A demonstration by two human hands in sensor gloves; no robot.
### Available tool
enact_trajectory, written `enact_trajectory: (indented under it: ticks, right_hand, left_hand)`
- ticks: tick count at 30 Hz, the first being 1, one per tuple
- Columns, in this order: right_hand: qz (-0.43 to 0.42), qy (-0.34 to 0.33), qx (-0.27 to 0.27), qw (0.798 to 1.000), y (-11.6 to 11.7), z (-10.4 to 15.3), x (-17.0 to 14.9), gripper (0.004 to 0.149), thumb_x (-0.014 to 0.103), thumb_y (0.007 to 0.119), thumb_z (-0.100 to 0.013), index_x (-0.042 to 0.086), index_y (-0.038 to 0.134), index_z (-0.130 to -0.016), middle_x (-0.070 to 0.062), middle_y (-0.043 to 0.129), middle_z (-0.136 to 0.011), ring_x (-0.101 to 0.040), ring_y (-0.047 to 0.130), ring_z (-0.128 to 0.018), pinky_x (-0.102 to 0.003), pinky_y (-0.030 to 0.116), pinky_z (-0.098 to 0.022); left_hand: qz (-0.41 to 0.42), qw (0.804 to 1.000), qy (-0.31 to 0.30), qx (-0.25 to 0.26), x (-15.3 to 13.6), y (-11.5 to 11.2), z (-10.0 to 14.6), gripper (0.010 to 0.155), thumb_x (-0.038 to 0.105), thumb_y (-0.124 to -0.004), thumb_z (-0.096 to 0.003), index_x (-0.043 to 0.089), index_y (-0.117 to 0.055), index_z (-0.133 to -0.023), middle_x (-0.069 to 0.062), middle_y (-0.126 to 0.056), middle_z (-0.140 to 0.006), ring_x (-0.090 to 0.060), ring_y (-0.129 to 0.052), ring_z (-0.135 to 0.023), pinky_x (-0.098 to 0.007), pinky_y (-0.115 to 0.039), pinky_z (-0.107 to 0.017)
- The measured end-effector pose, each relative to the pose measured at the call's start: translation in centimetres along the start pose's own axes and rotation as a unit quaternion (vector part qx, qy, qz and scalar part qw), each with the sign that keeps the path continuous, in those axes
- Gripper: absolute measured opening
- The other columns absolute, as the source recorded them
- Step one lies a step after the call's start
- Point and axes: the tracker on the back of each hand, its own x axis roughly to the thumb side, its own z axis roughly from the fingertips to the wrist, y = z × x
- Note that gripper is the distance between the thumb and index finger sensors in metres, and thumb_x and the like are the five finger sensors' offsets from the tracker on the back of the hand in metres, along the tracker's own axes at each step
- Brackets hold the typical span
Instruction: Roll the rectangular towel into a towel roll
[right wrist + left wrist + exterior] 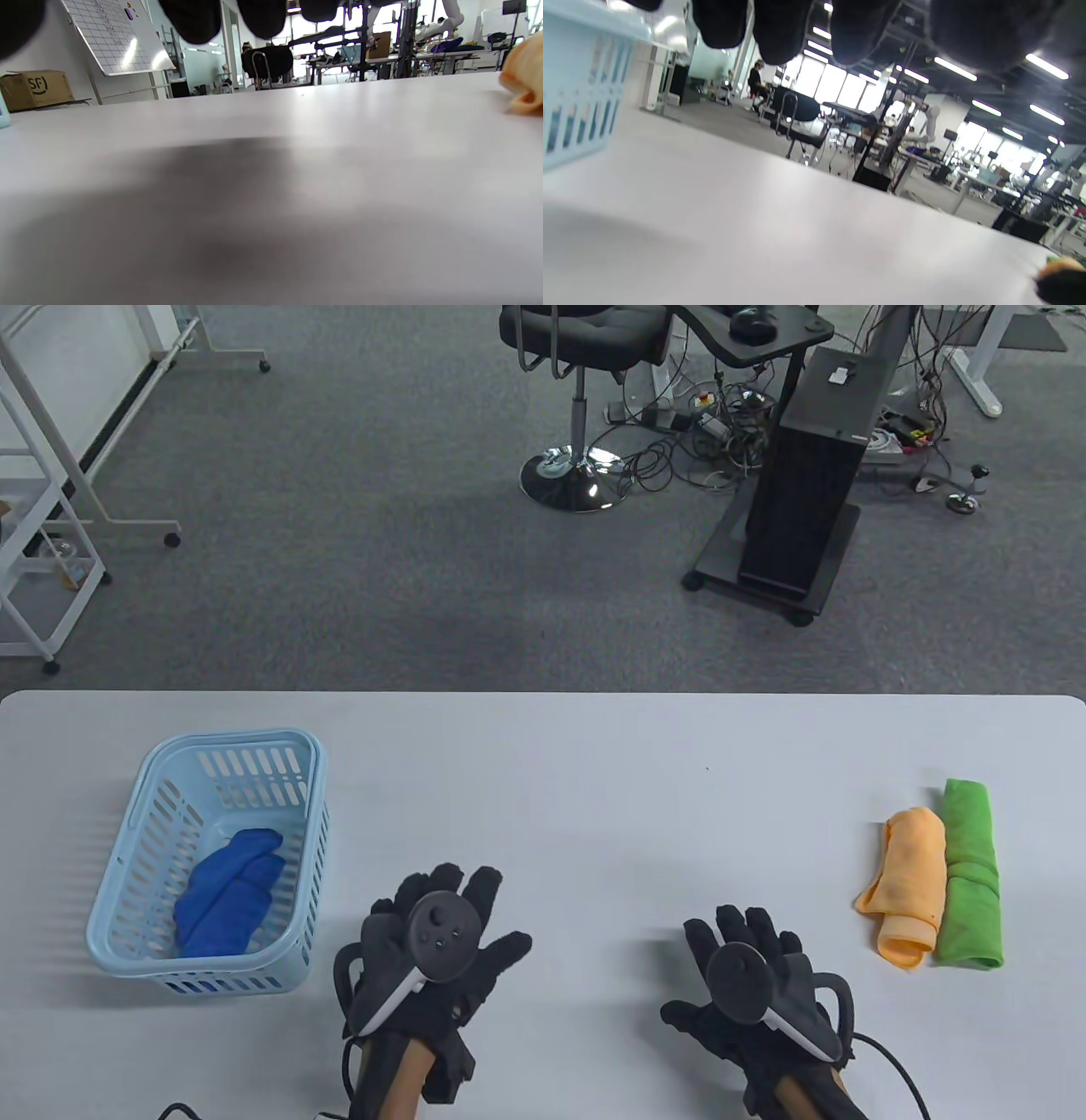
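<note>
A crumpled blue towel [229,891] lies inside the light blue basket [144,806] at the table's left. An orange towel roll [912,884] and a green towel roll [970,874] lie side by side at the right. My left hand [441,933] hovers flat over the table near its front edge, fingers spread and holding nothing, just right of the basket. Further right, my right hand [747,959] is also flat and empty, left of the orange roll. Fingertips [780,29] hang over bare table in the left wrist view; the orange roll [524,78] shows at the right wrist view's edge.
The white table [594,780] spans the lower half of the view. Beyond its far edge stand a black chair [577,356], a black computer stand [806,492] with cables, and white frames [51,517] on grey carpet.
</note>
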Motion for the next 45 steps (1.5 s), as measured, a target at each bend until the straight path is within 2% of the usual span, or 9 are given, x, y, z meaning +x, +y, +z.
enact_trajectory:
  ticks: [4,10,17,23,29,32,36,42,45]
  right_hand:
    - [0.002,-0.002,0.010,1.000,0.0,0.1,0.1,0.098,0.068,0.075,-0.022,0.024,0.046,-0.105,-0.013,0.036,-0.109,-0.042,0.035,-0.102,-0.069,0.035,-0.070]
    - [0.005,-0.004,0.021,1.000,0.0,0.1,0.2,0.099,0.068,0.074,-0.023,0.025,0.042,-0.106,-0.014,0.035,-0.110,-0.043,0.033,-0.102,-0.069,0.035,-0.070]
    - [0.012,-0.003,0.042,0.999,0.3,0.0,0.1,0.100,0.068,0.073,-0.023,0.023,0.040,-0.106,-0.014,0.034,-0.110,-0.043,0.032,-0.102,-0.069,0.034,-0.070]
    - [0.010,0.005,0.049,0.999,0.3,-0.1,-0.1,0.099,0.068,0.071,-0.024,0.022,0.039,-0.106,-0.015,0.033,-0.110,-0.043,0.031,-0.102,-0.069,0.034,-0.070]
    - [0.016,0.012,0.070,0.997,0.8,-0.3,-0.2,0.099,0.067,0.070,-0.025,0.022,0.036,-0.107,-0.015,0.029,-0.110,-0.044,0.026,-0.102,-0.069,0.031,-0.070]
    - [0.017,0.016,0.076,0.997,0.8,-0.3,-0.3,0.099,0.067,0.070,-0.025,0.022,0.036,-0.107,-0.015,0.029,-0.110,-0.044,0.026,-0.102,-0.070,0.030,-0.070]
    - [0.019,0.022,0.091,0.995,1.0,-0.5,-0.4,0.098,0.066,0.069,-0.027,0.021,0.035,-0.107,-0.016,0.027,-0.110,-0.044,0.023,-0.102,-0.070,0.028,-0.070]
    - [0.028,0.025,0.105,0.994,1.4,-0.7,-0.5,0.098,0.066,0.069,-0.027,0.021,0.035,-0.107,-0.016,0.027,-0.110,-0.044,0.023,-0.101,-0.069,0.028,-0.070]
    - [0.030,0.031,0.116,0.992,1.5,-0.7,-0.8,0.098,0.066,0.069,-0.027,0.021,0.034,-0.107,-0.016,0.027,-0.110,-0.044,0.022,-0.101,-0.069,0.027,-0.070]
  left_hand:
    - [-0.026,0.998,0.037,0.032,-2.5,4.5,-2.5,0.083,0.068,-0.073,-0.0342,0.036,-0.061,-0.110,-0.017,-0.059,-0.116,-0.048,-0.053,-0.108,-0.077,-0.046,-0.068]
    - [-0.076,0.990,0.106,0.049,-8.2,9.1,-6.3,0.080,0.064,-0.080,-0.0313,0.039,-0.064,-0.106,-0.012,-0.062,-0.115,-0.047,-0.052,-0.109,-0.076,-0.046,-0.069]
    - [-0.089,0.976,0.201,0.003,-14.7,10.8,-8.7,0.081,0.055,-0.091,-0.0263,0.053,-0.061,-0.102,-0.005,-0.062,-0.115,-0.039,-0.062,-0.109,-0.068,-0.058,-0.072]
    - [-0.086,0.962,0.253,-0.065,-18.6,9.1,-9.3,0.081,0.053,-0.093,-0.0263,0.055,-0.062,-0.101,-0.006,-0.056,-0.117,-0.039,-0.060,-0.110,-0.066,-0.062,-0.071]
    - [-0.087,0.959,0.250,-0.100,-20.2,6.5,-10.2,0.082,0.054,-0.092,-0.0269,0.055,-0.058,-0.102,-0.007,-0.059,-0.116,-0.039,-0.063,-0.108,-0.061,-0.066,-0.070]
    - [-0.102,0.942,0.279,-0.157,-20.7,5.5,-11.1,0.084,0.055,-0.091,-0.0280,0.058,-0.053,-0.102,-0.004,-0.057,-0.117,-0.037,-0.062,-0.110,-0.059,-0.066,-0.073]
    - [-0.074,0.953,0.255,-0.144,-20.9,4.8,-12.5,0.081,0.051,-0.094,-0.0275,0.053,-0.060,-0.102,-0.009,-0.069,-0.112,-0.042,-0.078,-0.101,-0.061,-0.074,-0.065]
    - [-0.106,0.929,0.285,-0.209,-21.5,2.5,-14.5,0.081,0.052,-0.093,-0.0275,0.054,-0.060,-0.101,-0.009,-0.070,-0.112,-0.043,-0.079,-0.100,-0.060,-0.075,-0.064]
    - [-0.149,0.904,0.313,-0.252,-22.6,0.5,-14.8,0.085,0.054,-0.093,-0.0269,0.056,-0.054,-0.102,-0.010,-0.067,-0.113,-0.044,-0.078,-0.101,-0.063,-0.076,-0.063]
